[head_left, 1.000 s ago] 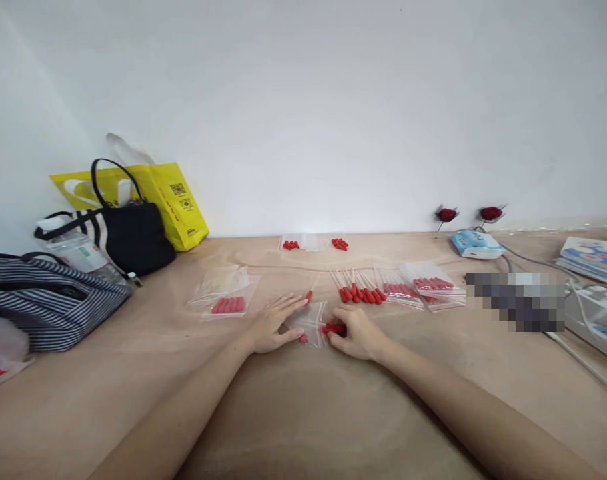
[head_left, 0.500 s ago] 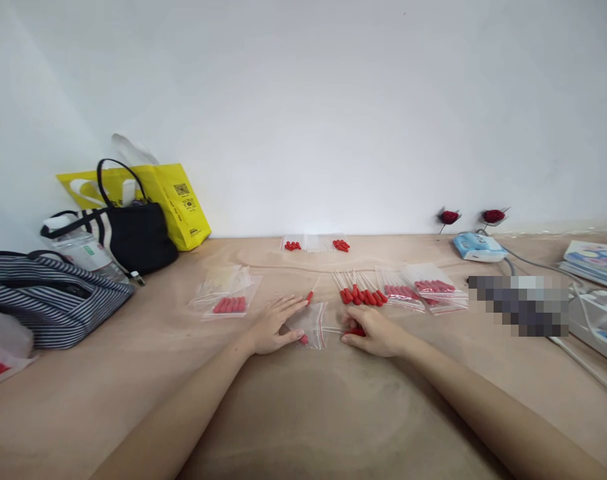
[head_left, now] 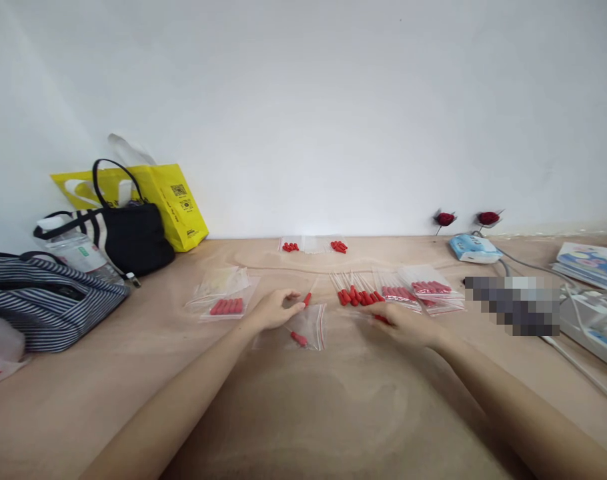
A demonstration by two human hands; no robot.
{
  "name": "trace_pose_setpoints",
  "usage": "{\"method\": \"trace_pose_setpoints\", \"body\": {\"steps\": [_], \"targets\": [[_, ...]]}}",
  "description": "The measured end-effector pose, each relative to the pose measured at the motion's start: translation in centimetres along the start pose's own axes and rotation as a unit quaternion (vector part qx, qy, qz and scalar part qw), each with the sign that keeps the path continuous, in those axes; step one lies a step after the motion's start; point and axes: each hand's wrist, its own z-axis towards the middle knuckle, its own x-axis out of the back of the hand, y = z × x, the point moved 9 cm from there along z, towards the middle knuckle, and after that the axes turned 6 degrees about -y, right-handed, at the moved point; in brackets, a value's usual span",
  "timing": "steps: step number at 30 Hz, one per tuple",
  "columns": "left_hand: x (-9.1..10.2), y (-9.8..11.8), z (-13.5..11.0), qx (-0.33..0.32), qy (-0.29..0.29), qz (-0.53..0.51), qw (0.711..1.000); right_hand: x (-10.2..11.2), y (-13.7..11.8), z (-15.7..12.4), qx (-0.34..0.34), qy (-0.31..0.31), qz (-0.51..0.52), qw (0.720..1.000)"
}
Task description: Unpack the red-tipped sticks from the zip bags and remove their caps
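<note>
A clear zip bag with a red edge line lies flat in front of me, one red-tipped stick inside it. Just beyond the bag, another red-tipped stick rests at the fingertips of my left hand; the thumb and fingers are apart around its near end. My right hand is closed on a third red-tipped stick, whose pale shaft points left towards the bag's mouth without reaching it. Several loose red-tipped sticks lie fanned out just beyond the right hand.
Filled zip bags lie to the right, another filled bag to the left. Red pieces sit near the wall. Handbags and a yellow bag stand at left; a blue tissue pack, cables and a power strip at right.
My left hand has lifted off the bag and moved forward to the loose stick beyond it. My right hand has drawn back to the right with its stick, away from the bag's mouth.
</note>
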Motion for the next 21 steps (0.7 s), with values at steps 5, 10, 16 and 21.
{"method": "trace_pose_setpoints", "body": {"steps": [5, 10, 16, 21], "targets": [[-0.4, 0.4, 3.2, 0.058, 0.034, 0.04, 0.997, 2.6, 0.3, 2.7, -0.041, 0.131, -0.007, 0.991], [-1.0, 0.3, 4.8, 0.091, 0.067, 0.037, 0.993, 0.2, -0.7, 7.4, -0.166, 0.145, -0.116, 0.969], [-1.3, -0.2, 5.5, 0.108, 0.084, -0.011, 0.99, -1.6, -1.9, 11.1, -0.2, 0.14, -0.134, 0.96], [-1.5, -0.1, 6.0, 0.09, 0.091, -0.053, 0.99, -1.9, -1.6, 11.5, -0.214, 0.15, -0.127, 0.957]]}}
